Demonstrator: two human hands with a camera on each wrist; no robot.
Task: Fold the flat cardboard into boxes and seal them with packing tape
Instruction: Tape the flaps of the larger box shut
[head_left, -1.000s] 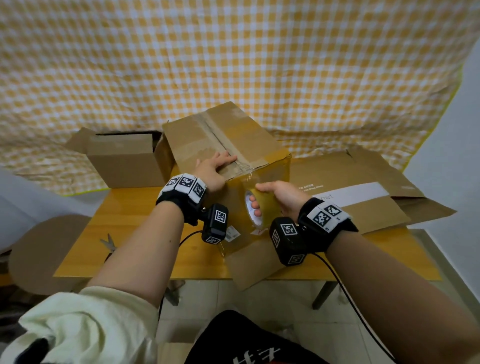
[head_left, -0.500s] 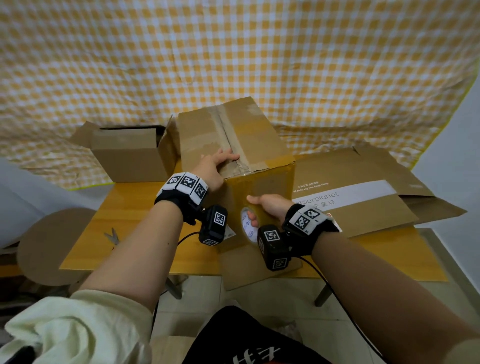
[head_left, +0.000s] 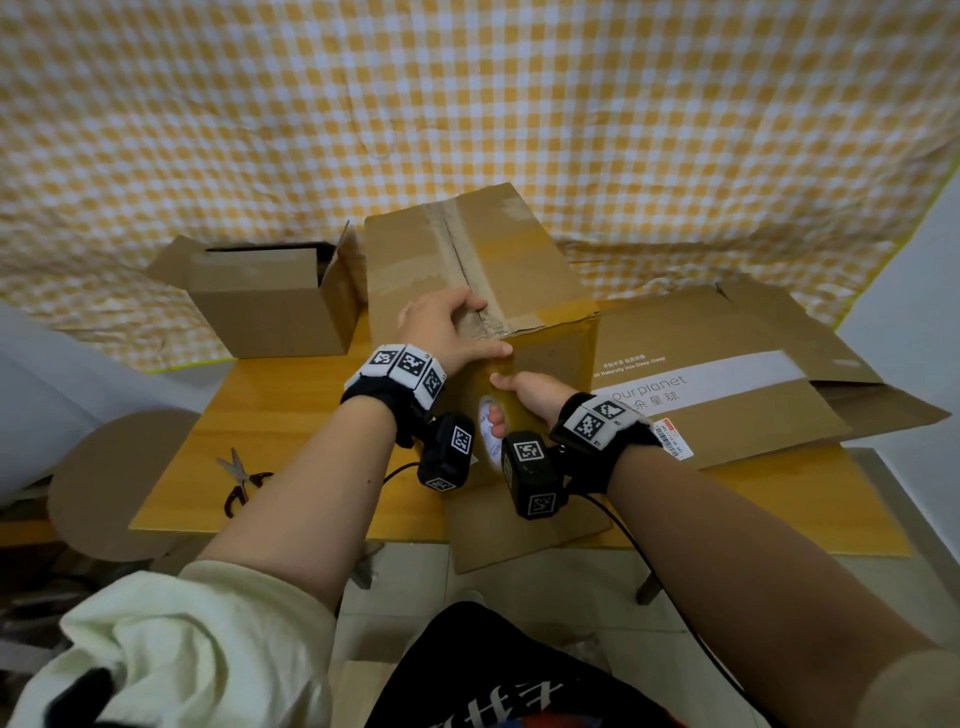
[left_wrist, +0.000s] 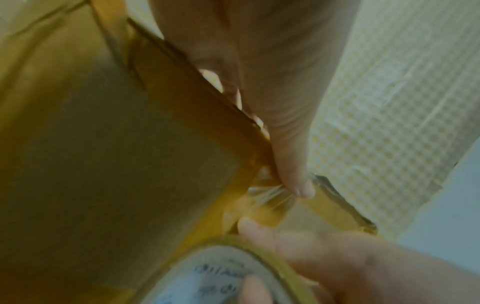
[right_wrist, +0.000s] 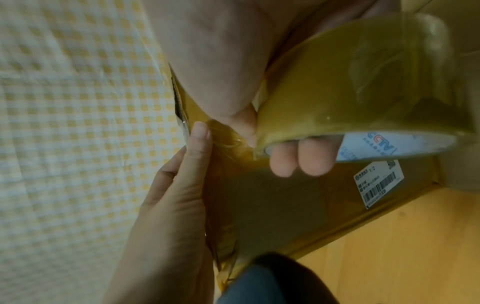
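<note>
Two boxes stand on the bench (head_left: 332, 478): one open box (head_left: 270, 306) to the left of the left hand (head_left: 447, 327), and one brown closed box (head_left: 483, 280) under it. The left hand lies flat on its top edge, fingers straight; the thumb seems to press tape there. The right hand (head_left: 530, 395) grasps one tape roll (head_left: 488, 426) against the front side. One flat cardboard (head_left: 727, 374) lies to its right.

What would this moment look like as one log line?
step: taping box edge | left hand: pressing tape down | right hand: gripping tape roll | scissors: idle
</note>
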